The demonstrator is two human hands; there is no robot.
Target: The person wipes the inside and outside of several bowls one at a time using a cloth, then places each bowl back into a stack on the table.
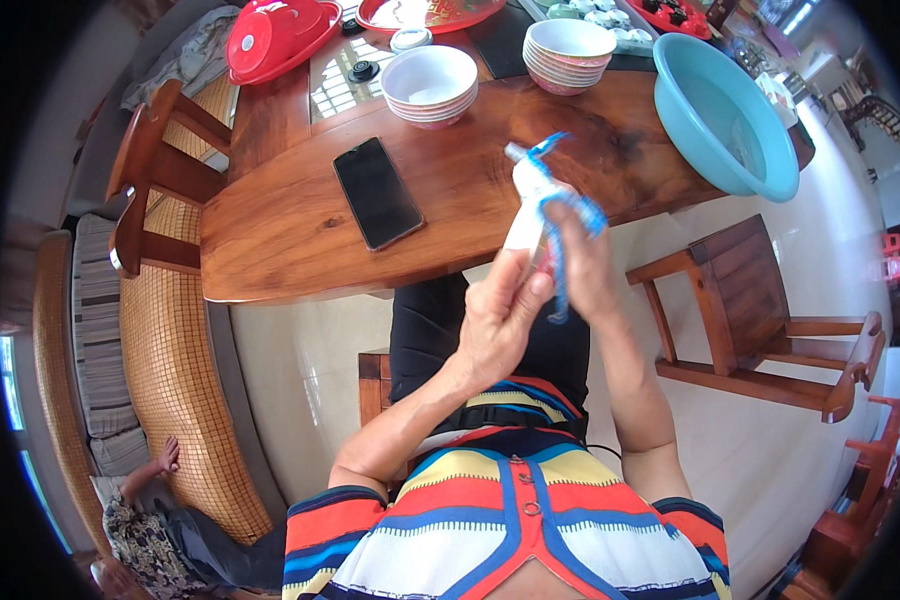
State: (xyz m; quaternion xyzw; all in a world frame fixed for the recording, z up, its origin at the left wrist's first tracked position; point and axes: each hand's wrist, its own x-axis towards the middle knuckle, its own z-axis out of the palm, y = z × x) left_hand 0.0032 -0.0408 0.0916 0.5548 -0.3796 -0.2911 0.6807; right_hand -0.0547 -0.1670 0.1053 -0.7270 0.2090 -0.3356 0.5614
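Observation:
Above the near edge of the wooden table (280, 225), my left hand (497, 318) is closed on a long white object (526, 222). Its kind is blurred by motion. A blue-and-white cloth (588, 212) is bunched around the upper part of that object, and my right hand (585, 262) grips the cloth, with a strip of it hanging below. A black phone (378, 192) lies on the table to the left. Farther back stand two stacks of white bowls, one in the middle (430, 78) and one to its right (568, 45).
A light-blue basin (725, 120) sits at the table's right end. Red plastic ware (278, 40) and a red tray (430, 14) are at the back. Wooden chairs stand left (160, 180) and right (745, 300). Another person (160, 520) is by the woven sofa (175, 350) at lower left.

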